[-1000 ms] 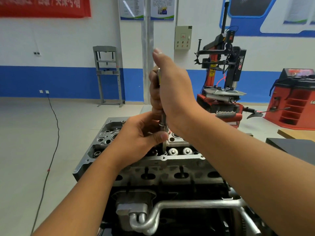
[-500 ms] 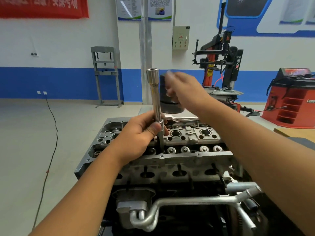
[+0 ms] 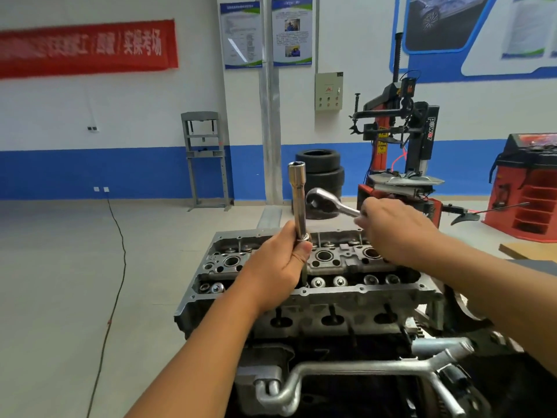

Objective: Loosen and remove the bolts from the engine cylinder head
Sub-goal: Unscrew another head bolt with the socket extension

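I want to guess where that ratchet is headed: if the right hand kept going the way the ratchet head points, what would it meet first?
Probably the socket extension that the left hand holds upright on the cylinder head. The ratchet in the right hand points left toward its upper part, though depth is unclear.

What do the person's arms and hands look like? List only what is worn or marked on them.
Both forearms are bare as far as the frame shows: no sleeves, gloves, watch, rings or wristbands on the left hand or the right hand. No markings or tattoos are visible. Fingernails look short and unpainted.
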